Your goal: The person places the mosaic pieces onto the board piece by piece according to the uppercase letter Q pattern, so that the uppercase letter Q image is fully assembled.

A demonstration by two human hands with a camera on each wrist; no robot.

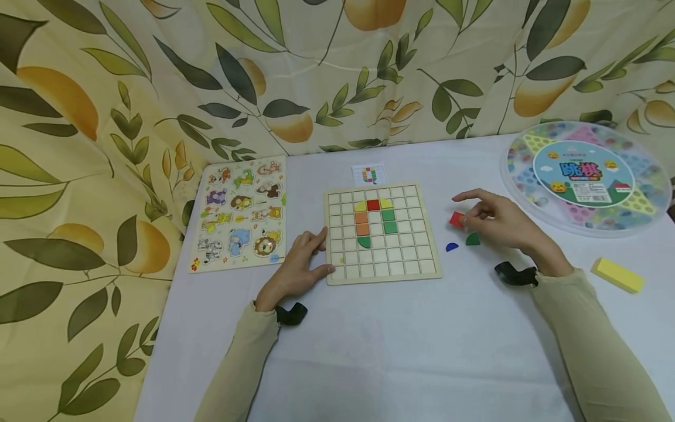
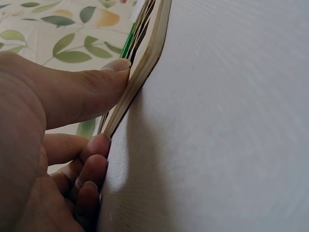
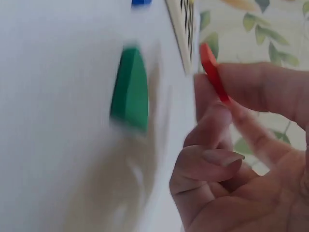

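Note:
My right hand (image 1: 495, 220) pinches a small red square piece (image 1: 456, 219) to the right of the board; the right wrist view shows this piece (image 3: 215, 75) on edge between the digits. Below that hand lie a green rounded piece (image 1: 473, 239) and a blue half-round piece (image 1: 452, 247). My left hand (image 1: 300, 262) touches the left edge of the wooden grid board (image 1: 384, 278), thumb and forefinger spread along it. On the board, a red square (image 1: 373, 205), yellow corner pieces, two orange squares (image 1: 361, 223), two green squares (image 1: 389, 221) and a green quarter-round (image 1: 364, 241) form part of a ring.
A pattern card (image 1: 369, 173) with a coloured ring lies behind the board. An animal puzzle (image 1: 248, 202) is at the left. To the right are a round game box (image 1: 585, 176) and a yellow block (image 1: 618, 275). A patterned curtain (image 1: 316, 76) hangs behind the white-covered table (image 1: 379, 351).

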